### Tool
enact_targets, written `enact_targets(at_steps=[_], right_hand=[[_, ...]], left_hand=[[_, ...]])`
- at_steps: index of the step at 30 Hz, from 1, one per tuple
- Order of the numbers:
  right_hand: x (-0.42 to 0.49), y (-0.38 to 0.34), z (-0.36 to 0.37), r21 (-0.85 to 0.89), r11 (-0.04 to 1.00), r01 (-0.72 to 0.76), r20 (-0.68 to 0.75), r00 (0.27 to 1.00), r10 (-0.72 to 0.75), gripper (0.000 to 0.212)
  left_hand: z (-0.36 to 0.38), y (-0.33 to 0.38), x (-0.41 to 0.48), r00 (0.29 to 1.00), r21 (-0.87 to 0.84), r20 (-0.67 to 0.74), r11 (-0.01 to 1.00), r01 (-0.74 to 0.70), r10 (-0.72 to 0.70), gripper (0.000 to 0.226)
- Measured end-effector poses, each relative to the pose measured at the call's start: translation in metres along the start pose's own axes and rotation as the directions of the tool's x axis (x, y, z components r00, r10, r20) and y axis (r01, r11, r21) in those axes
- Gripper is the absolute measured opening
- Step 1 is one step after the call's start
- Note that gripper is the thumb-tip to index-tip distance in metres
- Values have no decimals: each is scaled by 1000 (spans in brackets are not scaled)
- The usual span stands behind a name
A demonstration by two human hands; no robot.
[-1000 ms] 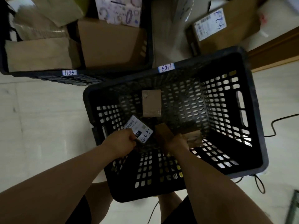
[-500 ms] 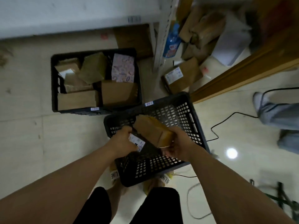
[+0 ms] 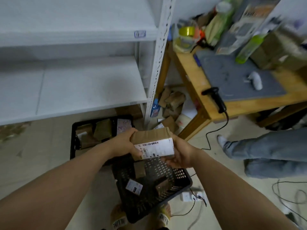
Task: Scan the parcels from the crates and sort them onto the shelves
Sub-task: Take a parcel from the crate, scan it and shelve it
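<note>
The white shelves [image 3: 86,90] take up most of the upper left, and no parcels show on the boards in view, so the sorting looks barely begun; the wooden table [image 3: 259,103] stands to their right. On the floor below, the far crate [image 3: 71,141] is packed with brown parcels, while the near crate [image 3: 186,181] at the person's feet holds only three small ones, so I judge that one nearly emptied and the other untouched. The parcel [image 3: 149,136] in hand is lifted clear above the near crate, at about mid-frame, not yet scanned as far as can be told; its long axis runs side to side across the person's body, from one hand to the other, with the brown face up and away and the labelled face turned back toward the person. The left hand [image 3: 123,142] wraps its curled fingers over the left end with the thumb on the front; the right hand [image 3: 181,151] cups the right end, fingers curled beneath. The scanner [image 3: 215,97] lies on the table's near edge, well apart from the parcel, its cord dropping to the floor. The white label [image 3: 157,147] carries a barcode printed along the long axis.
</note>
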State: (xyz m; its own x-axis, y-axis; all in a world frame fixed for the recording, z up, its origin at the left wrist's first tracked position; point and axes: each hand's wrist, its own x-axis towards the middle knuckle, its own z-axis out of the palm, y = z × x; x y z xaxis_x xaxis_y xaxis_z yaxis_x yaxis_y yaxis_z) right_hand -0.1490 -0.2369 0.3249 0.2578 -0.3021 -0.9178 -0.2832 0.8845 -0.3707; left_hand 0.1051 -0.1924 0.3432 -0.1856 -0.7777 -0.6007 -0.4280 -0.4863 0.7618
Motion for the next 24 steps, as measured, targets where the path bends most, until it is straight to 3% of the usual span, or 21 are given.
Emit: enact_targets(at_steps=[3,5,8,11,15,18,24], right_hand=[[-38,-23,9,-111,977,183,-73,979,-191,89],[-53,-38,9,-86,952,295,-93,948,-303,79],[-78,-59,11,-76,919,387,-53,919,-392,59],[-90,-76,7,-187,891,413,14,909,-418,53],[-91,-96,-9,-232,876,422,74,906,-417,58],[-95,-106,-24,-155,886,437,112,899,-424,48],[-86,-106,-52,-36,920,391,235,898,-372,47]], left_hand=[[-17,14,-17,998,-280,34,959,53,-45,88],[-26,24,-25,998,-292,32,954,61,-54,102],[-31,34,-32,997,-284,63,957,56,-39,94],[-28,52,-42,998,-277,63,961,10,8,71],[-17,76,-48,999,-370,-20,928,-41,37,75],[-7,91,-45,986,-516,-160,847,-128,51,61],[29,118,-25,968,-681,-251,714,-160,-22,43]])
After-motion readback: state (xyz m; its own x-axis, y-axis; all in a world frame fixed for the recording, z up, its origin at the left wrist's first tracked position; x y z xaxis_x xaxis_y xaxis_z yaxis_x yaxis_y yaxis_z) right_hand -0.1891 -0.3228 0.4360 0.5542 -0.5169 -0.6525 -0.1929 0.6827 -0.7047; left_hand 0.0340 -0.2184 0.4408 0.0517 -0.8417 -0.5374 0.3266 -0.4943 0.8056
